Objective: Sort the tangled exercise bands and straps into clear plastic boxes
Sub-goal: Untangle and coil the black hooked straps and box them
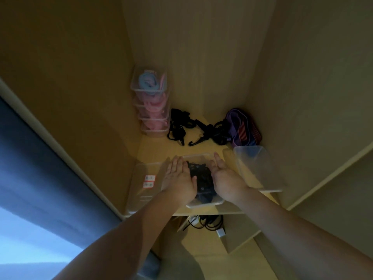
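Clear plastic box at the shelf's front holds black straps. The left hand and right hand flank it, fingers straight and together. One labelled box sits left and one empty box right. A stack of four boxes holds pink and blue bands. A loose black tangle and purple bands lie behind.

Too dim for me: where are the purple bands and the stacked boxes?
Purple bands [234,121]: head view, on a purple loop.
Stacked boxes [150,101]: head view, front wall of a middle box.
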A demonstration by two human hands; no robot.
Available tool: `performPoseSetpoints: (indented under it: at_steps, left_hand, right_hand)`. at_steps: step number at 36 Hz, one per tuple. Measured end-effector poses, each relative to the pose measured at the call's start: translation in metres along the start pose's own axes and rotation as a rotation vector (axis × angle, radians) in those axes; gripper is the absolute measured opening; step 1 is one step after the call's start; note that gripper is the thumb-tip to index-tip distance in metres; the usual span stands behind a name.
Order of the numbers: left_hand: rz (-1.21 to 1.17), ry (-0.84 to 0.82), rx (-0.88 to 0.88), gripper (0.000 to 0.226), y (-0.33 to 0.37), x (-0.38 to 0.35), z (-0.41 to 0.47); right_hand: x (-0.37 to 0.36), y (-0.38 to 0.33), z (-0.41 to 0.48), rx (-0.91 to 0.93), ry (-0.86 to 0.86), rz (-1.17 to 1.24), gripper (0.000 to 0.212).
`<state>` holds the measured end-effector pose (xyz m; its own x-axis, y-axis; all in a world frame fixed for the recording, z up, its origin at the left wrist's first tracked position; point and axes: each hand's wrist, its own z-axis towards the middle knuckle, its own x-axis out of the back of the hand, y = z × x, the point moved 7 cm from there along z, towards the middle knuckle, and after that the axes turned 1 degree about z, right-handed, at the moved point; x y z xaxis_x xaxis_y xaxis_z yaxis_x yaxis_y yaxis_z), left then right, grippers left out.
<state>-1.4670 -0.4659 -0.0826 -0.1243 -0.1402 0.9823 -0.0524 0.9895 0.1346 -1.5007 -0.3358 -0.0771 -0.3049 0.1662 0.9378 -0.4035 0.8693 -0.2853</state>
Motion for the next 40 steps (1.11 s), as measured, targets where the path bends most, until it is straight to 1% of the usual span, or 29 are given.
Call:
performPoseSetpoints:
  at_steps: [3, 6, 10, 14, 16, 18, 20, 21, 23, 25, 28, 32, 34, 37, 40]
  left_hand:
    - [-0.004, 0.016, -0.068, 0.062, 0.001, 0.003, 0.006]
    - [0.014, -0.034, -0.147, 0.059, 0.001, 0.001, 0.012]
    - [0.021, -0.053, -0.128, 0.058, -0.004, -0.003, 0.013]
    - [0.045, -0.054, -0.087, 0.061, -0.01, -0.006, 0.021]
    - [0.062, -0.061, -0.064, 0.062, -0.01, -0.005, 0.024]
    - [0.059, -0.065, -0.048, 0.063, -0.011, -0.004, 0.024]
    - [0.055, -0.049, -0.014, 0.064, -0.017, -0.007, 0.024]
    - [0.051, -0.042, 0.013, 0.065, -0.021, -0.007, 0.026]
    - [0.048, -0.04, 0.063, 0.067, -0.029, -0.005, 0.03]
    - [0.081, -0.03, 0.074, 0.068, -0.031, 0.0, 0.034]
    - [0.099, 0.0, 0.025, 0.071, -0.029, 0.007, 0.04]
    - [-0.021, 0.029, -0.022, 0.071, -0.035, 0.008, 0.045]
    - [-0.064, 0.015, -0.053, 0.065, -0.037, 0.005, 0.049]
    - [-0.031, 0.032, -0.086, 0.057, -0.039, 0.002, 0.057]
    - [-0.039, 0.045, -0.047, 0.056, -0.041, 0.001, 0.065]
  right_hand:
    - [-0.003, -0.006, -0.009, 0.005, 0.016, 0.023, 0.057]
    - [-0.013, -0.007, -0.015, 0.013, -0.048, 0.041, 0.065]
    - [-0.02, -0.002, -0.01, 0.013, -0.096, -0.063, 0.067]
    - [-0.009, 0.006, 0.009, -0.038, -0.12, -0.24, 0.067]
    - [0.005, 0.004, 0.015, -0.101, -0.064, -0.292, 0.064]
    - [0.019, -0.007, 0.01, -0.129, 0.067, -0.343, 0.055]
    - [0.023, -0.017, -0.001, -0.128, 0.163, -0.326, 0.043]
    - [0.02, -0.02, -0.006, -0.134, 0.167, -0.289, 0.042]
    - [0.011, -0.021, -0.011, -0.181, 0.102, -0.208, 0.05]
    - [0.001, -0.018, -0.01, -0.233, 0.011, -0.189, 0.06]
    - [-0.01, -0.016, -0.001, -0.24, -0.099, -0.172, 0.062]
    - [-0.013, -0.013, 0.021, -0.195, -0.103, -0.109, 0.058]
    - [-0.014, -0.011, 0.031, -0.16, -0.105, -0.087, 0.058]
    - [-0.013, -0.008, 0.046, -0.085, -0.121, -0.091, 0.065]
    - [-0.01, -0.003, 0.06, -0.044, -0.173, -0.142, 0.075]
